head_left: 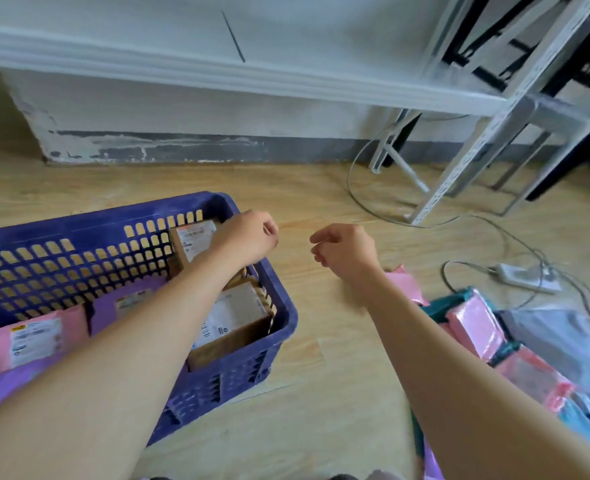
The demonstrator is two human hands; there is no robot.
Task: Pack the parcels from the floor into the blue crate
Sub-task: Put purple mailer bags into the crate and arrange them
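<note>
- Left hand [248, 237]: hangs over the far right corner of the blue crate [78, 233]. Fingers [270, 231] loosely curled, holding nothing.
- Right hand [347, 251]: over bare floor [321, 327], between the crate and the parcels. Fingers loosely curled as well, empty.
- Parcels still to pack: a heap [529, 372] on the floor to my right, nearer my body than the right hand, beside and partly under that forearm.
- Right hand is the nearer one. The left would have to cross over.
- Judgement: the next reach is back towards me and to the right.
- Top of the heap: a flat pink mailer [473, 323]. Its long axis seems to run from far-left to near-right, but the edge of the view is smeared. Teal and grey bags lie around it.
- The mailers are thin plastic and will likely flop when lifted.
- In the crate: cardboard boxes [231, 323] stand along the right wall, and pink and purple mailers lean at the left.
</note>
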